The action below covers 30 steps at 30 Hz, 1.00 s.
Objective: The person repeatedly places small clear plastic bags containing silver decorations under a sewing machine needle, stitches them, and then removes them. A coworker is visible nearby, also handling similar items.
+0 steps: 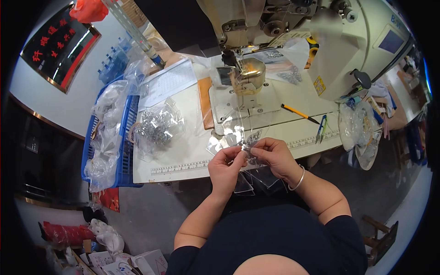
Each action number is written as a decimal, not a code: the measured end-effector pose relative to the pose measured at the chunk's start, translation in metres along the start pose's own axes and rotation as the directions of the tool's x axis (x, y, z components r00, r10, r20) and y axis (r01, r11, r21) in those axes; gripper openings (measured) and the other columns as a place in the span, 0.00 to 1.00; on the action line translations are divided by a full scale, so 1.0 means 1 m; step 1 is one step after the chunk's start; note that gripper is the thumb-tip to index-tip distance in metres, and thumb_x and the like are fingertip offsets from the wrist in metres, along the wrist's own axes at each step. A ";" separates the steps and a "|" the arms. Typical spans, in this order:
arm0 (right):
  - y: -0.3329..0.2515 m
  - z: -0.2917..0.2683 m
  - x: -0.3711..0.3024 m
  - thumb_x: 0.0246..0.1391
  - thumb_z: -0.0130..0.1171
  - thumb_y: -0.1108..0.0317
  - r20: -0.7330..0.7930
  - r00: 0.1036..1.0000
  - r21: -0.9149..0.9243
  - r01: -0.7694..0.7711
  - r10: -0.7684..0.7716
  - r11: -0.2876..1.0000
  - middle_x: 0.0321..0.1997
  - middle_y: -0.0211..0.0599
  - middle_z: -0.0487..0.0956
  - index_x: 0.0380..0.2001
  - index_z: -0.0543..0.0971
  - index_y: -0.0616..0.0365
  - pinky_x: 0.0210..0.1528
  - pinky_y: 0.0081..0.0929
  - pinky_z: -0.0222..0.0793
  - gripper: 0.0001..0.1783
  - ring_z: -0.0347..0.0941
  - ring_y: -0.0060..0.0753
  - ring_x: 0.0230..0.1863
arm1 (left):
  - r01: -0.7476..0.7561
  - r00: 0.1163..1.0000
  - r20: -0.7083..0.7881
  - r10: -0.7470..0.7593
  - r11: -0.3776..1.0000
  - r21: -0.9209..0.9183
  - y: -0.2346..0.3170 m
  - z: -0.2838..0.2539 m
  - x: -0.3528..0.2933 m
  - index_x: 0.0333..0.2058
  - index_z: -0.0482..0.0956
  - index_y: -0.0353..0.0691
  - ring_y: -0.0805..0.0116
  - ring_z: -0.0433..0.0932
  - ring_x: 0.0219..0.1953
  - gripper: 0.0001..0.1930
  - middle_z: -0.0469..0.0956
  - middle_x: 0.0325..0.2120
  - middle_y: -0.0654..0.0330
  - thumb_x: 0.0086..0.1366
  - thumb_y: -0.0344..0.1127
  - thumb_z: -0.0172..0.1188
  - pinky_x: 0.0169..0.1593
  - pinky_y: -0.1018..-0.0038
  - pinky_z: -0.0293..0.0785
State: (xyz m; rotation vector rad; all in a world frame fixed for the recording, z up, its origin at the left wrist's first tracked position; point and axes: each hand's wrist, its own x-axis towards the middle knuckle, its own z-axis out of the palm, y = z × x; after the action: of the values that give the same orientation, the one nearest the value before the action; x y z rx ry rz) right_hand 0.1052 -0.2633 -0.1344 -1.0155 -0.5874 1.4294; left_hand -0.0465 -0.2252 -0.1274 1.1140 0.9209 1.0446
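At the front edge of the sewing table, my left hand [225,167] and my right hand [277,158] come close together, fingertips pinched on a clear plastic piece [244,183]. Its transparent panels hang below my hands over the edge. A silvery, glittery part [254,136] of it shows just above my fingers; the exact spot of the grip is hidden by them. Just beyond stands the sewing machine [250,75], its needle area lit, with glossy clear plastic lying between it and my hands.
A bag of silvery pieces [158,126] lies left, beside a blue basket [126,137] of clear bags. A paper sheet [169,82] is behind. On the right are a yellow-orange pen [295,112], thread snips [321,128] and plastic bags [362,123]. A ruler strip [181,167] runs along the front.
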 end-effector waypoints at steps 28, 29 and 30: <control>0.001 -0.009 0.008 0.50 0.60 0.76 0.002 1.000 -0.055 -0.026 0.026 0.998 0.28 0.31 0.77 0.29 0.77 0.64 0.29 0.12 0.66 0.04 0.71 0.16 0.27 | -0.008 1.000 0.020 0.008 1.000 -0.006 -0.005 -0.002 0.008 0.38 0.72 0.31 0.76 0.75 0.23 0.12 0.76 0.24 0.60 0.55 0.23 0.61 0.29 0.83 0.73; 0.002 -0.009 0.008 0.50 0.60 0.76 -0.001 1.000 -0.053 -0.026 0.026 0.998 0.28 0.31 0.77 0.29 0.77 0.64 0.29 0.12 0.67 0.03 0.71 0.16 0.27 | -0.006 1.000 0.020 0.007 1.000 -0.008 -0.005 -0.002 0.007 0.38 0.72 0.31 0.76 0.75 0.23 0.12 0.76 0.25 0.60 0.55 0.23 0.61 0.29 0.83 0.73; 0.002 -0.009 0.009 0.49 0.60 0.76 -0.005 1.000 -0.051 -0.026 0.026 0.998 0.28 0.31 0.77 0.29 0.77 0.64 0.29 0.12 0.67 0.03 0.71 0.16 0.27 | -0.006 1.000 0.023 0.006 1.000 -0.004 -0.005 -0.002 0.008 0.38 0.72 0.31 0.76 0.75 0.23 0.12 0.76 0.25 0.59 0.55 0.23 0.61 0.29 0.83 0.73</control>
State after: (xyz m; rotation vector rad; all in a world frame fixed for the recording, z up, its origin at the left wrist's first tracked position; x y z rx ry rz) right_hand 0.1129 -0.2567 -0.1425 -1.0699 -0.6122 1.4406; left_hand -0.0459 -0.2178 -0.1332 1.1243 0.8975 1.0362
